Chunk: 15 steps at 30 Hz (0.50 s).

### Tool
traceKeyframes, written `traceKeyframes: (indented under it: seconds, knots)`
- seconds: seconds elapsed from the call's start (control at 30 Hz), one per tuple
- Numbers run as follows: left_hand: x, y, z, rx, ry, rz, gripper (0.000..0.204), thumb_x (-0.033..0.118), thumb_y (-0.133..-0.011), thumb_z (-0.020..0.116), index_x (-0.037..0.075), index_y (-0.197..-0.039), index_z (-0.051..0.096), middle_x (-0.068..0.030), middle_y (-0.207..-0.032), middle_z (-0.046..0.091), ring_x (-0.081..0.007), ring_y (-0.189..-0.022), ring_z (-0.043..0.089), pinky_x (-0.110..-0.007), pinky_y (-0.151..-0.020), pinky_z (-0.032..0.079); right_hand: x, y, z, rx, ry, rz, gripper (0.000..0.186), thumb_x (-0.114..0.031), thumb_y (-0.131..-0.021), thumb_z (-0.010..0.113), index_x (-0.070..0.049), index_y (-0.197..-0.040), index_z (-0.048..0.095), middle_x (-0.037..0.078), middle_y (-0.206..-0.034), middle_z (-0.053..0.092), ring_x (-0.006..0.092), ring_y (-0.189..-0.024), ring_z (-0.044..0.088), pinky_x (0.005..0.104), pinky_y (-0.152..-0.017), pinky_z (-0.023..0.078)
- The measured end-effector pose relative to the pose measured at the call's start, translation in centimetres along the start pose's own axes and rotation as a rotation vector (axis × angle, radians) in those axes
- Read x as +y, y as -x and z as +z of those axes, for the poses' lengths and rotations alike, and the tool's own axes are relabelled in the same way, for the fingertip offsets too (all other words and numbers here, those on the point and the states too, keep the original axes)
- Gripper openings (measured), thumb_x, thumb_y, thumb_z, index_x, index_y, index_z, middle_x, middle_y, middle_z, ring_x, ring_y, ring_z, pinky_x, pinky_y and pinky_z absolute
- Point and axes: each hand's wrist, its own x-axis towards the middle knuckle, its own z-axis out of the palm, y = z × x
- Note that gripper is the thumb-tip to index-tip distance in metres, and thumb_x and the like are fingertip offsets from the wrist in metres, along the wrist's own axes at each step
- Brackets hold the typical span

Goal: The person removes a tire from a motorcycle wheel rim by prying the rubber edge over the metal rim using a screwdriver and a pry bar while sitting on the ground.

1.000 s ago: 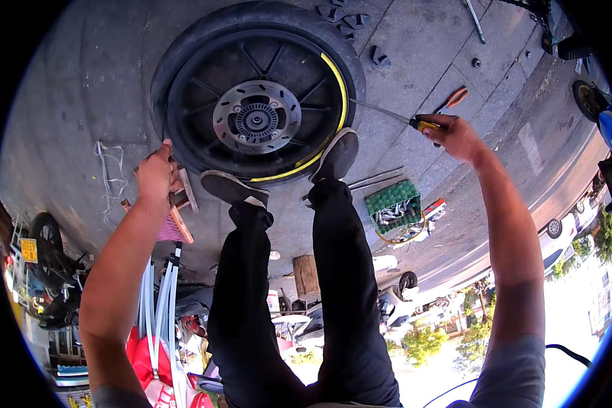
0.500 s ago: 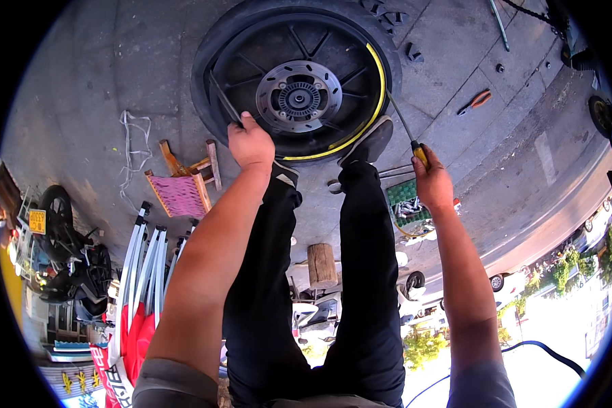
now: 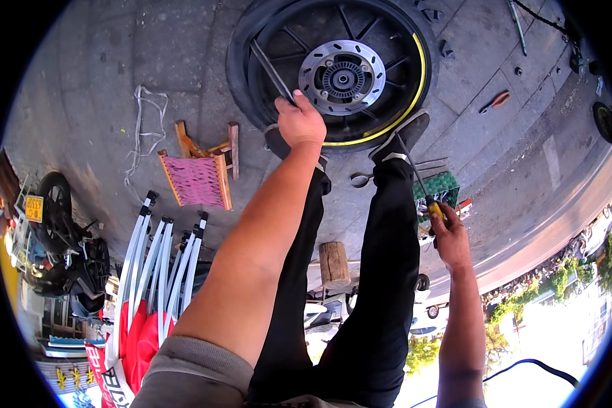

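A motorcycle wheel with a black tyre (image 3: 239,75) lies flat on the pavement, a slotted brake disc (image 3: 314,71) at its centre. Yellow striping (image 3: 422,71) runs along part of the rim. My left hand (image 3: 301,122) is closed around a flat metal tyre lever (image 3: 270,70), whose far end lies at the rim's left edge. Off the wheel, near my right shin, my right hand (image 3: 450,236) grips the yellow handle of a long screwdriver (image 3: 434,208). Its shaft points up toward my right shoe (image 3: 408,134), which is against the tyre's near edge.
Orange-handled pliers (image 3: 495,101) lie right of the wheel. A small pink-strapped stool (image 3: 197,181) and white cord (image 3: 141,129) sit to the left. Near my right leg is a green basket (image 3: 436,185). A wood block (image 3: 334,264) stands between my legs.
My right hand has drawn the screwdriver down from the tyre's right edge toward my leg. The left hand still holds the tyre lever at the rim. The whole view has shifted.
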Motion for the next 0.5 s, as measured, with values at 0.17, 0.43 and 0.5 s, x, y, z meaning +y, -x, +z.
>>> traceKeyframes:
  seconds: [0.17, 0.43, 0.5]
  knots:
    - [-0.4, -0.8, -1.0, -0.038, -0.010, 0.050, 0.047, 0.043, -0.109, 0.052, -0.003, -0.112, 0.059, -0.0316, -0.098, 0.075, -0.0540, -0.098, 0.071, -0.061, -0.087, 0.053, 3.2, 0.5, 5.3, -0.028, -0.058, 0.064, 0.053, -0.024, -0.107, 0.057, -0.010, -0.159, 0.053, 0.006, -0.085, 0.070, 0.0114, -0.067, 0.060, 0.0309, -0.062, 0.051]
    - [-2.7, -0.7, -0.8, -0.038, 0.059, 0.140, 0.057, 0.045, -0.108, 0.053, -0.010, -0.115, 0.065, -0.0372, -0.113, 0.072, -0.0557, -0.111, 0.068, -0.057, -0.097, 0.052, 9.4, 0.8, 16.2, -0.047, -0.287, 0.039, 0.051, -0.028, -0.110, 0.064, -0.014, -0.158, 0.056, 0.005, -0.084, 0.072, 0.0082, -0.060, 0.058, 0.0285, -0.054, 0.048]
    - [-3.2, -2.0, -0.3, 0.044, -0.006, 0.220, 0.053, 0.044, -0.108, 0.052, -0.008, -0.112, 0.062, -0.0357, -0.106, 0.074, -0.0546, -0.105, 0.070, -0.058, -0.094, 0.054, 10.8, -0.5, 17.8, 0.006, -0.405, -0.036, 0.049, -0.028, -0.110, 0.066, -0.012, -0.156, 0.058, 0.002, -0.084, 0.069, 0.0065, -0.058, 0.053, 0.0263, -0.052, 0.045]
